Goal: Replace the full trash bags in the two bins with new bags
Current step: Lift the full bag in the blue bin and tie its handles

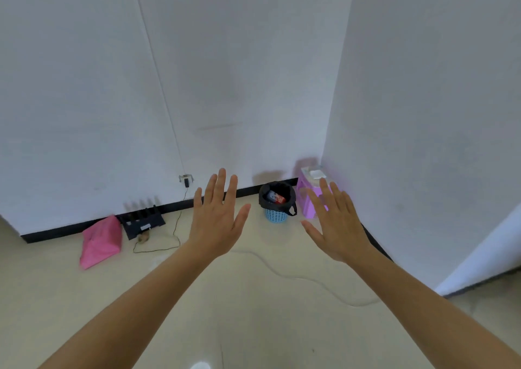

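Blue bin (275, 217) w/ black trash bag (284, 209) is sitting on the floor (253, 326) by the wall base, beyond both hands and showing in the gap btw them, closer to the R one. The bag is lining the bin, its edge is folding down over the rim and a loop handle is hanging on the R-hand side. Red and pale trash (276, 198) is showing inside the bag mouth.

L hand (218, 222) is stretching fwd, palm away, fingers straight and spread, holding nothing. R hand (335, 227) is doing likewise: flat, fingers splayed, gripping nothing. Neither is touching the bin; both are hovering in the air, apart from each other.

A purple stool (308, 199) is standing in the corner just past the R fingertips, partly hidden by them, w/ a white item (317, 173) lying on top; can't tell what it is.

Out to the L of the L hand: a black router-like box (141, 223) w/ upright antennas, then a pink bag (100, 241) leaning at the baseboard. A thin dark cord (177, 227) is running from a wall plug (186, 181) above the L hand's little-finger side down to the floor. A pale cable (282, 274) is snaking over the floor under and btw the forearms.
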The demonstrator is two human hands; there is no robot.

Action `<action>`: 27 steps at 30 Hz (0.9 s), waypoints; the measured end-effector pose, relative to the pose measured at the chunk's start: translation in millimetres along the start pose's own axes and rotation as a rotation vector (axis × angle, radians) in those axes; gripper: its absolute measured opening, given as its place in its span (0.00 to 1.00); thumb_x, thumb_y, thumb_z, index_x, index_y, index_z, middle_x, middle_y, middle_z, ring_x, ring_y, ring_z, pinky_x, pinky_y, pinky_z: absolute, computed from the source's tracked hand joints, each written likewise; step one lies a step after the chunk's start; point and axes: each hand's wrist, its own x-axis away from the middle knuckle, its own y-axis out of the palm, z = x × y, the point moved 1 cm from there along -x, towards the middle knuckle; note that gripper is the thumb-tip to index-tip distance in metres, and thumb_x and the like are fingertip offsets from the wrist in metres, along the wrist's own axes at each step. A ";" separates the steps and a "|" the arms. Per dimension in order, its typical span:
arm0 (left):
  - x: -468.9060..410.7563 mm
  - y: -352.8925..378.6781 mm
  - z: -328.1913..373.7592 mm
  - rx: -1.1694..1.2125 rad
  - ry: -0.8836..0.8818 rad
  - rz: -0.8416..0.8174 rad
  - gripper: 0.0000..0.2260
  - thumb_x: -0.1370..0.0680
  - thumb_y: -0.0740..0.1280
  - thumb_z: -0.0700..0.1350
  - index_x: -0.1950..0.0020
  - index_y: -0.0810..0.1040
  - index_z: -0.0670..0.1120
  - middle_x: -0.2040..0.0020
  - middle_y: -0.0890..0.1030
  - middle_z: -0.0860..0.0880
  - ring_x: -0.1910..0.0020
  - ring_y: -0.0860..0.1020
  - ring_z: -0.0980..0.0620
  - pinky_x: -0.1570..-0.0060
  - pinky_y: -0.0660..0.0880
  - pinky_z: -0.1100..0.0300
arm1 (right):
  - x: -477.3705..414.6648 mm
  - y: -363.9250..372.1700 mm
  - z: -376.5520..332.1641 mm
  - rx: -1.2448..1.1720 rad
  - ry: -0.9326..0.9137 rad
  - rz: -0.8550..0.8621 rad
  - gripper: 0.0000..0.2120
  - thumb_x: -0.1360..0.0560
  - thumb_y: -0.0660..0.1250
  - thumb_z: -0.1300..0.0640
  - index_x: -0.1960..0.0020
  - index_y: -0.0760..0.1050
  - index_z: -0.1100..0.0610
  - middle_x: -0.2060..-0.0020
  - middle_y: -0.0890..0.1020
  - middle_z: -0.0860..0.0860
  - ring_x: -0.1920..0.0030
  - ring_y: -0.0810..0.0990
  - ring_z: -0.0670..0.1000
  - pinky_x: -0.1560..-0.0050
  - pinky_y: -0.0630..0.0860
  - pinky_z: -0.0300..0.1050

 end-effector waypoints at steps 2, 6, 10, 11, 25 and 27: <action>-50.1 31.5 -2.8 -0.005 0.040 -0.025 0.32 0.20 0.39 0.63 0.20 0.44 0.48 0.19 0.41 0.46 0.21 0.43 0.46 0.24 0.47 0.43 | -42.2 23.4 20.0 -0.028 0.048 -0.024 0.36 0.19 0.42 0.34 0.20 0.55 0.55 0.21 0.55 0.60 0.22 0.57 0.64 0.26 0.62 0.64; -153.8 103.5 -8.5 0.006 0.065 -0.086 0.33 0.21 0.36 0.65 0.20 0.42 0.49 0.20 0.39 0.47 0.21 0.41 0.47 0.24 0.46 0.43 | -133.7 81.5 60.7 -0.059 0.111 -0.064 0.36 0.20 0.41 0.34 0.19 0.53 0.54 0.20 0.53 0.59 0.22 0.56 0.64 0.25 0.59 0.63; -252.7 151.9 -17.6 0.004 0.061 -0.141 0.35 0.23 0.33 0.65 0.20 0.38 0.50 0.20 0.36 0.48 0.21 0.39 0.48 0.23 0.44 0.45 | -227.0 125.5 98.6 -0.026 0.147 -0.134 0.37 0.21 0.43 0.34 0.19 0.51 0.54 0.20 0.51 0.59 0.21 0.55 0.63 0.24 0.58 0.62; -280.7 160.3 -20.8 0.004 0.062 -0.151 0.34 0.23 0.33 0.65 0.20 0.39 0.50 0.20 0.37 0.48 0.21 0.39 0.48 0.24 0.44 0.45 | -254.9 134.3 109.6 -0.016 0.148 -0.154 0.37 0.21 0.42 0.34 0.19 0.50 0.54 0.20 0.51 0.59 0.21 0.54 0.63 0.24 0.57 0.62; -585.3 322.8 -155.0 0.057 0.000 -0.270 0.39 0.26 0.29 0.68 0.20 0.44 0.50 0.19 0.43 0.47 0.21 0.43 0.47 0.24 0.46 0.44 | -571.6 276.7 175.4 0.036 0.220 -0.328 0.39 0.20 0.36 0.34 0.23 0.64 0.56 0.24 0.64 0.62 0.25 0.65 0.65 0.29 0.64 0.63; -628.3 356.2 -168.8 0.076 0.011 -0.330 0.37 0.25 0.31 0.67 0.20 0.43 0.50 0.19 0.43 0.47 0.21 0.43 0.47 0.23 0.47 0.44 | -605.4 306.4 186.8 0.052 0.257 -0.423 0.40 0.19 0.35 0.36 0.26 0.69 0.59 0.27 0.69 0.64 0.30 0.71 0.66 0.34 0.70 0.64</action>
